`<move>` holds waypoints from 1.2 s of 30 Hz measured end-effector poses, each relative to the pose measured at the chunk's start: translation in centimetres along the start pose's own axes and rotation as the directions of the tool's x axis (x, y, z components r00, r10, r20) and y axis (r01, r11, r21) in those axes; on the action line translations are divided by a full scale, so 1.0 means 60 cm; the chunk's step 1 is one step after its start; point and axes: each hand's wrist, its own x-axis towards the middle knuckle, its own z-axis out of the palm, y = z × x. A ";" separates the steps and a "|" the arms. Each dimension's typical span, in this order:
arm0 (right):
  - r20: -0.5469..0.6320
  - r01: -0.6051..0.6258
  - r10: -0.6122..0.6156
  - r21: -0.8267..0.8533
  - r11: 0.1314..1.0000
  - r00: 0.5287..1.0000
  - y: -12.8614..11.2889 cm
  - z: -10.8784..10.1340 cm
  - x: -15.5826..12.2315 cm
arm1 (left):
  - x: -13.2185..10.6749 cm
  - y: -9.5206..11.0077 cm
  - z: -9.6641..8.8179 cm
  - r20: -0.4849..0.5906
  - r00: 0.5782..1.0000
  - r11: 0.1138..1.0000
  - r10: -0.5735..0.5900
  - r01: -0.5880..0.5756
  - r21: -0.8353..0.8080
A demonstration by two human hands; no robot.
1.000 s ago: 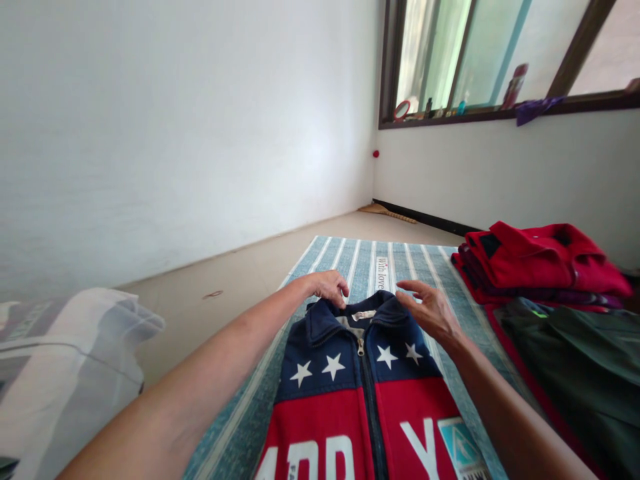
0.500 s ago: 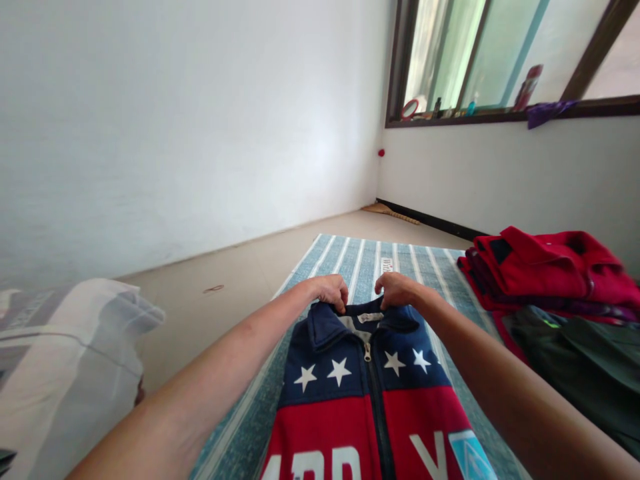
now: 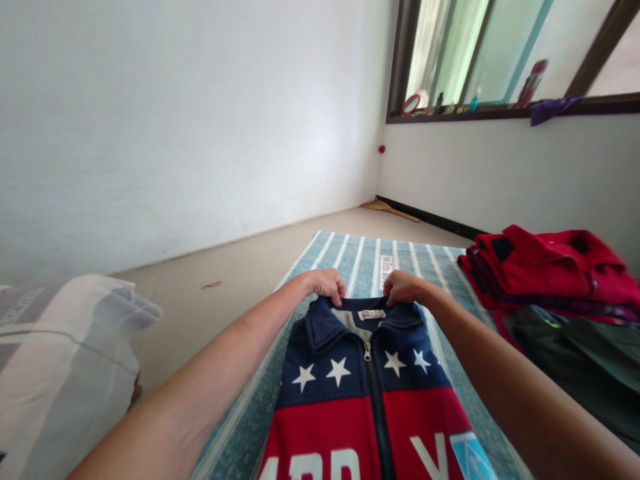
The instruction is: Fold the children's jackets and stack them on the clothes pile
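head view: a red and navy jacket (image 3: 345, 412) lies front side up on a blue-green striped cloth (image 3: 325, 250), its collar (image 3: 323, 330) pointing away from the person. the left hand (image 3: 327, 285) has thumb and fingers clamped on the back edge of the collar, on its left side; the right hand (image 3: 401, 287) grips the same edge on the right, fingers bent together on the fabric. between the two grips i can see a pale neck label (image 3: 371, 314). below it hangs the metal zipper pull (image 3: 367, 351) at the top of a dark zip (image 3: 379, 413), with white stars (image 3: 339, 371) on the navy band to either side. white letters and a light blue patch (image 3: 471, 456) show lower on the red part; the hem is out of view.

to the right of the jacket, a pile of folded red clothes (image 3: 555, 267) stands just beyond a dark green garment (image 3: 585, 363). at the left is a pale, see-through bag (image 3: 75, 380), near the left forearm. a small loop (image 3: 211, 285) lies on the floor (image 3: 250, 257). in the far corner rests what looks like a broom (image 3: 390, 211), below a window ledge bearing a red-rimmed mirror (image 3: 411, 104) and a purple cloth (image 3: 553, 111).
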 end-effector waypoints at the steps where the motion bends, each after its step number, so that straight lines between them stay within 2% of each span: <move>1: 0.003 -0.002 0.002 0.008 1.000 1.000 0.001 0.001 0.000 | 0.001 0.000 0.000 0.004 1.000 1.000 0.002 -0.002 -0.004; 9: 0.020 0.000 -0.001 0.033 0.999 1.000 0.009 0.003 0.000 | 0.002 -0.001 0.001 0.007 1.000 1.000 -0.026 0.026 0.001; 18: 0.031 0.003 -0.005 0.048 0.999 1.000 0.020 0.016 0.021 | 0.015 0.014 0.024 -0.059 0.996 0.983 -0.067 0.076 0.166; 26: 0.019 0.012 -0.014 0.084 0.996 1.000 0.025 0.016 0.021 | -0.008 0.038 0.031 -0.150 0.988 0.973 -0.049 0.082 0.217; 30: 0.015 0.009 -0.011 0.104 0.995 1.000 0.026 0.017 0.028 | -0.013 0.073 0.035 -0.203 0.978 0.982 0.043 -0.003 0.191; 33: 0.013 0.011 -0.012 0.110 0.994 1.000 0.026 0.017 0.027 | -0.004 0.098 0.046 -0.173 0.979 0.987 0.111 -0.089 0.132; 36: -0.007 0.019 -0.018 0.119 0.993 1.000 0.025 0.015 0.021 | 0.012 0.108 0.059 -0.125 0.984 0.991 0.130 -0.123 0.061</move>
